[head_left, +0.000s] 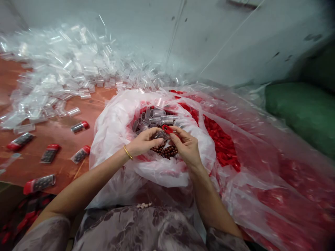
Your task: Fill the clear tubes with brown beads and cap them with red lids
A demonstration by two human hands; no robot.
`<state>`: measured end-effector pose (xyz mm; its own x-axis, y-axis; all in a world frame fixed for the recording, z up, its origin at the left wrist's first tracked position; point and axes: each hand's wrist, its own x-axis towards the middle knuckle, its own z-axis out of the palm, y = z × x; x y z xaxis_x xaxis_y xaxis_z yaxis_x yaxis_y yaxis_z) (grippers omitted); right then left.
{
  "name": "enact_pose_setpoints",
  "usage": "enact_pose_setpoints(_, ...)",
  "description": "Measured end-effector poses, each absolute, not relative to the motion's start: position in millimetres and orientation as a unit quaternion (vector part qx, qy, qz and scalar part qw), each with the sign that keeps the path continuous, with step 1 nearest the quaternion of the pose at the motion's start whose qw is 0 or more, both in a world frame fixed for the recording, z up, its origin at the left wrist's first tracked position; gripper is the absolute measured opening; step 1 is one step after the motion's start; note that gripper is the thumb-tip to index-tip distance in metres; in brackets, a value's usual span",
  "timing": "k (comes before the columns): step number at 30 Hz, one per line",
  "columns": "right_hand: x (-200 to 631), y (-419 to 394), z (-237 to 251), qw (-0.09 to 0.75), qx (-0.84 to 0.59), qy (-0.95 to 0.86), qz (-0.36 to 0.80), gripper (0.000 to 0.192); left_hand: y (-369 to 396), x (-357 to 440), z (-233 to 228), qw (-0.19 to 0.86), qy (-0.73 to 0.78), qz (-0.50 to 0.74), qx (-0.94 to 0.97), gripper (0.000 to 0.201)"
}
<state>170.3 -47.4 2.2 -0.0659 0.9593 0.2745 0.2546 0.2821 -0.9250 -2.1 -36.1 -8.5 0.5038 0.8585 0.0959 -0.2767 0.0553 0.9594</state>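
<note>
Over bagged beads, hands (164, 139) hold tube (161, 134) crosswise, red cap (167, 129) rightward.

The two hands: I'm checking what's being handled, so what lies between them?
In the head view, a red cap on a small filled tube sits between the left hand and right hand, above dark brown beads.

A heap of empty clear plastic tubes (60, 69) is lying across the reddish floor (52, 132). Five filled, red-capped tubes (80, 126) are lying scattered, apart from each other. A green sack (303, 111) is sitting against the grey wall (209, 35).
</note>
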Motion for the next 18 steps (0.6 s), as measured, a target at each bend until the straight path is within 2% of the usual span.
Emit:
enact_pose_setpoints(5, 175.7, -49.9, 3.5, 0.443, -0.47, -0.734, 0.211, 0.032, -38.0, -3.0, -9.7, 0.679, 0.276, 0.402, 0.549, 0.051)
enact_pose_setpoints(9, 172.9, -52.5, 4.9, 0.37, -0.478, -0.796, 0.024, 0.034, -39.4, -3.6, -10.8, 0.655, 0.292, 0.416, 0.56, 0.044)
enact_pose_setpoints(11, 170.6, -52.9, 4.6, 0.362, -0.509, -0.781, -0.025, 0.035, -39.5, -2.8, -10.3, 0.638, 0.318, 0.421, 0.562, 0.037)
enact_pose_setpoints(14, 168.5, -51.3, 2.7, 0.363, -0.539, -0.76, -0.025, 0.037, -38.5, -0.4, -8.1, 0.646, 0.361, 0.4, 0.54, 0.022)
enact_pose_setpoints(18, 167.1, -48.3, -0.7, 0.38, -0.524, -0.761, 0.049, 0.036, -36.4, 2.4, -3.7, 0.677, 0.39, 0.371, 0.503, 0.01)
